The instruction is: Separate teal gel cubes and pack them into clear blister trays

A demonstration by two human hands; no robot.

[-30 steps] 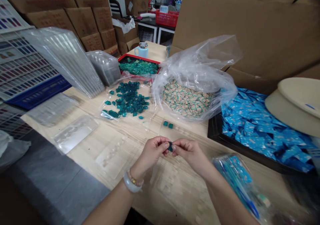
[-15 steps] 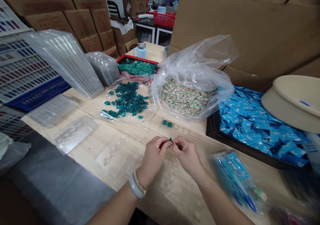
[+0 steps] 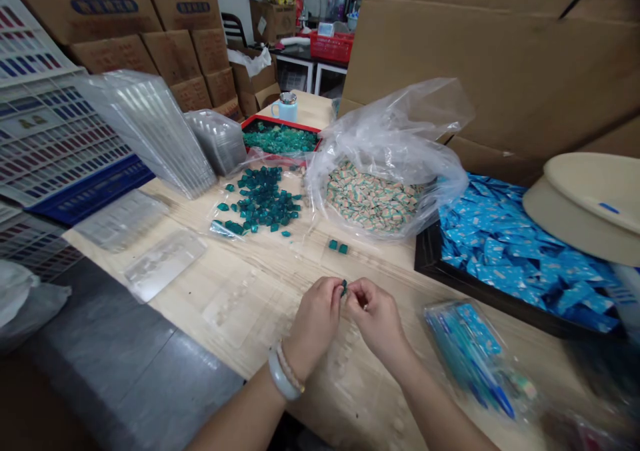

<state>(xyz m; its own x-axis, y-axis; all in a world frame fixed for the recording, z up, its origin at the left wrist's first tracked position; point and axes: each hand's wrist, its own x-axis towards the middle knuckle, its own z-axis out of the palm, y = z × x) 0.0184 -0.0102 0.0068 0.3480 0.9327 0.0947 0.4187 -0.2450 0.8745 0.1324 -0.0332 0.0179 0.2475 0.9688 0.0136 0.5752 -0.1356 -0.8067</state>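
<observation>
In front of me, above the wooden table (image 3: 280,254), my left hand (image 3: 317,314) pinches a small dark teal, gem-like piece (image 3: 344,287). My right hand (image 3: 376,314) is closed too, its thumb and fingertips meeting the same piece from the right. Fingers cover most of the piece. Just beyond my hands, two teal square pieces (image 3: 338,246) lie side by side. A heap of similar teal pieces (image 3: 267,197) rests on clear plastic to the left. Under and beside my forearms are clear plastic trays (image 3: 235,307), hard to make out against the wood.
An open plastic bag (image 3: 390,131) holds many small printed packets (image 3: 373,197). At right, a black-rimmed tray (image 3: 425,254) carries blue sachets (image 3: 515,237), near beige round lids (image 3: 590,197). Stacked clear trays (image 3: 145,131) stand left. A packed pouch with pens (image 3: 470,357) lies right.
The view has shifted slightly, so the scene sits a little further right and lower. Both hands stay together at the teal piece, which now appears turned more upright between the fingertips.
</observation>
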